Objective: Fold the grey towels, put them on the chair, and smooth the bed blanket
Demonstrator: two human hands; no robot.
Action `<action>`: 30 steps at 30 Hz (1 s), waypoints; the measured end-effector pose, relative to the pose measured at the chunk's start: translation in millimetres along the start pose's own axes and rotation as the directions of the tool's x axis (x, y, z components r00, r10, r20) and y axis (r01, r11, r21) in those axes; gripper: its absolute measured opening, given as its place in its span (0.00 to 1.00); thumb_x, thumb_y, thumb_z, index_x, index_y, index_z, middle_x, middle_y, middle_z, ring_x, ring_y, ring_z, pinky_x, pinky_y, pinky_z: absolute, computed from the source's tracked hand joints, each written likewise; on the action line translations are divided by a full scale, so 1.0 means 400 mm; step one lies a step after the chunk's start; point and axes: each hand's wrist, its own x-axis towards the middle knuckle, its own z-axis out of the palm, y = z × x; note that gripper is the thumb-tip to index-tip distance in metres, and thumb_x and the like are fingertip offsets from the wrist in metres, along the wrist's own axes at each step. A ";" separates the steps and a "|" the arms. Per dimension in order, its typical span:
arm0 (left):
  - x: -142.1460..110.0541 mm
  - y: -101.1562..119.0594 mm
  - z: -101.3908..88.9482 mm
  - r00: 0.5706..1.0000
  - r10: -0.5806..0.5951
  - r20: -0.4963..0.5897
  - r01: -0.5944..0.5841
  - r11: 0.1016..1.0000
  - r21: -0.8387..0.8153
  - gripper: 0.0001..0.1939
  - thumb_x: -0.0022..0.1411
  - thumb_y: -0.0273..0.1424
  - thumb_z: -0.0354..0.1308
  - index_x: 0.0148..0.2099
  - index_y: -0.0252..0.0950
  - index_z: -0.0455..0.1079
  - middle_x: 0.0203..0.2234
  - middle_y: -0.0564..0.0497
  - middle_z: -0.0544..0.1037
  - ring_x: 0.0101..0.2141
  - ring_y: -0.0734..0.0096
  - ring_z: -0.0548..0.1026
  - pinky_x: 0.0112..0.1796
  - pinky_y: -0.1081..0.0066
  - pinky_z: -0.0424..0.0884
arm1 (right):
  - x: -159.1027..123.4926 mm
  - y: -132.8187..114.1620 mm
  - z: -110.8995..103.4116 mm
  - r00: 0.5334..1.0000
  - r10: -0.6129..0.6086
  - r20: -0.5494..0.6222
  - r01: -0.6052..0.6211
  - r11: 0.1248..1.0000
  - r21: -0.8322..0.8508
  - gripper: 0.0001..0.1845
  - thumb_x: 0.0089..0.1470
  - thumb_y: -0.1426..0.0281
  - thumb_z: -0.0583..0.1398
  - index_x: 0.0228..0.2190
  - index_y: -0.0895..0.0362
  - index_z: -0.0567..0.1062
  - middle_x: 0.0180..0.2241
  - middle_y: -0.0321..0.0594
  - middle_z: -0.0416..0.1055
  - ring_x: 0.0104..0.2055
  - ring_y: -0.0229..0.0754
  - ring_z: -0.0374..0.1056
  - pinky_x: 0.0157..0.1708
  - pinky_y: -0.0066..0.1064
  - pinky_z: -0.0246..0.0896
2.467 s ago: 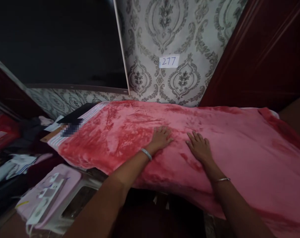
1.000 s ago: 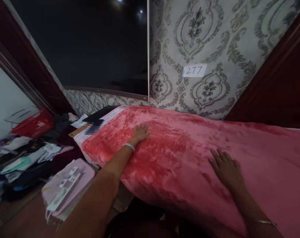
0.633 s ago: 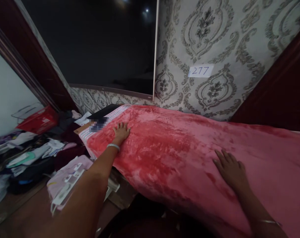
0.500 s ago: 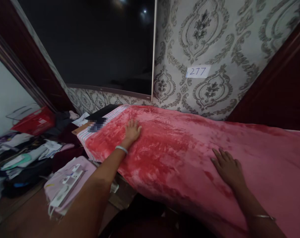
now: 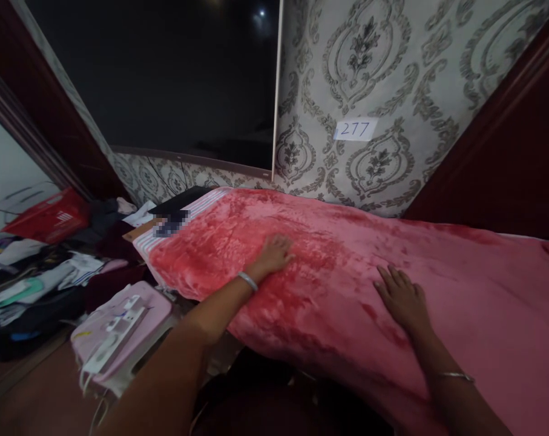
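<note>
A plush blanket in red and pink is spread over a long low surface below the wall. My left hand rests on its left half, slightly smeared by motion, fingers stretched out and palm down. Farther right, my right hand lies flat on the pink part with its fingers apart. Neither hand grips anything. A striped cloth edge shows beneath the blanket's left end. What supports the blanket is mostly hidden.
A pink stool bearing a white power strip stands at lower left. Piled clothes and a red bag lie beyond it. Above the blanket hangs a large dark screen, with a paper marked 277 on the wall.
My left hand has slid right across the blanket, closer to my right hand. The right hand stays flat in about the same place. The view has shifted slightly.
</note>
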 end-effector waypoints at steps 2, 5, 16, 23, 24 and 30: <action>-0.039 -0.113 -0.044 0.984 -0.178 -0.006 0.178 0.983 0.047 0.33 0.73 0.45 0.45 0.75 0.40 0.55 0.74 0.41 0.54 0.73 0.48 0.50 0.69 0.41 0.44 | 0.001 0.000 -0.001 1.000 -0.011 -0.004 0.011 1.000 0.006 0.33 0.70 0.59 0.40 0.65 0.56 0.69 0.68 0.52 0.61 0.68 0.58 0.59 0.60 0.58 0.59; -0.126 -0.268 -0.102 0.928 -0.372 -0.034 0.373 0.922 0.101 0.34 0.74 0.44 0.41 0.76 0.36 0.51 0.74 0.38 0.50 0.73 0.42 0.47 0.67 0.36 0.48 | 0.001 0.003 0.004 1.000 -0.016 -0.024 0.017 1.000 0.014 0.32 0.70 0.59 0.41 0.65 0.56 0.69 0.68 0.53 0.63 0.67 0.58 0.60 0.60 0.58 0.60; -0.371 -0.389 -0.150 0.778 -0.626 -0.059 0.624 0.757 0.193 0.33 0.75 0.43 0.40 0.75 0.36 0.54 0.73 0.39 0.55 0.72 0.41 0.53 0.65 0.37 0.53 | 0.006 0.011 0.019 0.999 -0.025 -0.043 0.026 1.000 0.012 0.31 0.70 0.58 0.43 0.64 0.56 0.70 0.66 0.53 0.65 0.66 0.59 0.61 0.59 0.59 0.61; -0.234 -0.170 -0.121 0.943 -0.331 -0.044 0.333 0.942 0.042 0.34 0.76 0.43 0.40 0.77 0.36 0.48 0.75 0.39 0.49 0.74 0.54 0.46 0.70 0.47 0.46 | 0.008 0.005 0.001 1.000 -0.006 -0.001 0.006 1.000 0.019 0.31 0.70 0.58 0.43 0.65 0.55 0.69 0.68 0.52 0.62 0.67 0.58 0.59 0.61 0.58 0.59; -0.213 -0.130 -0.107 0.967 -0.254 -0.016 0.255 0.967 0.024 0.34 0.76 0.44 0.40 0.77 0.37 0.47 0.75 0.40 0.47 0.74 0.55 0.45 0.70 0.47 0.45 | 0.008 0.003 -0.003 1.000 -0.002 0.002 0.002 1.000 0.016 0.31 0.70 0.58 0.43 0.65 0.55 0.68 0.68 0.52 0.62 0.68 0.58 0.59 0.61 0.58 0.58; -0.175 -0.004 -0.036 0.986 -0.145 0.079 0.141 0.988 0.055 0.33 0.74 0.47 0.43 0.76 0.44 0.52 0.76 0.46 0.47 0.74 0.46 0.43 0.68 0.36 0.44 | 0.010 0.000 -0.014 0.999 0.023 0.035 -0.024 0.999 0.026 0.30 0.70 0.57 0.44 0.67 0.52 0.66 0.69 0.50 0.60 0.69 0.57 0.56 0.62 0.58 0.55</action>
